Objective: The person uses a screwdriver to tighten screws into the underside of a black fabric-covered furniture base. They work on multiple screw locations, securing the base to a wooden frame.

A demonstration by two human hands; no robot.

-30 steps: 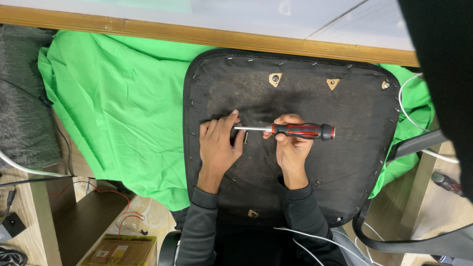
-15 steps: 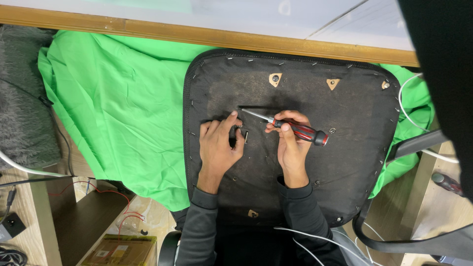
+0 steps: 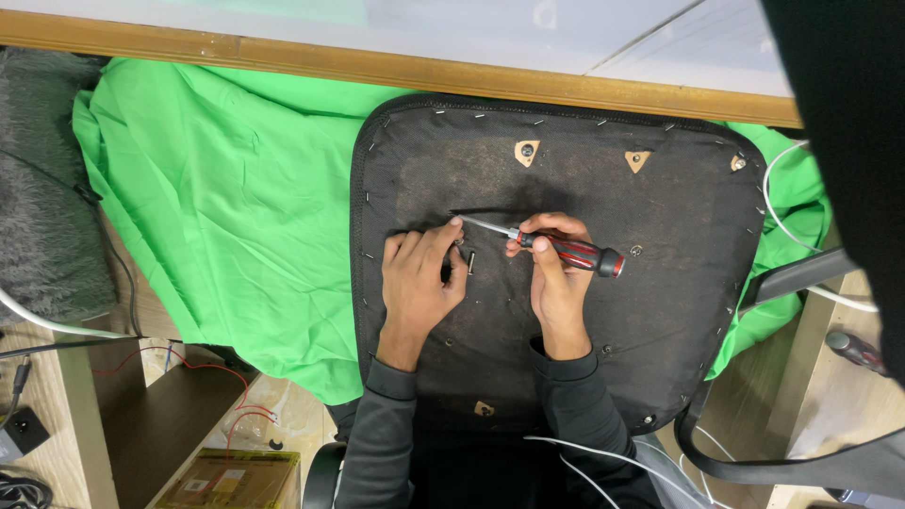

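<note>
An upturned black chair seat (image 3: 660, 283) lies on a green cloth (image 3: 226, 207), its stapled fabric underside facing up. My right hand (image 3: 551, 273) grips a screwdriver (image 3: 556, 247) with a red and black handle, the metal shaft angled up to the left with its tip near the seat's middle. Resting flat on the seat to the left is my left hand (image 3: 421, 278), its fingertips pinching a small screw (image 3: 470, 262) that stands close to the screwdriver shaft. Both forearms are in dark sleeves.
A wooden table edge (image 3: 377, 66) runs across the top. A grey furry cushion (image 3: 42, 188) sits at left. Red wires (image 3: 217, 377) and a yellowish box (image 3: 226, 476) lie on the floor below. White cables (image 3: 792, 188) and a chair armrest (image 3: 801, 273) are at right.
The screwdriver has swung from level to tilted, tip up-left, and drawn slightly left toward my left hand. My left hand's fingers have closed around the small screw.
</note>
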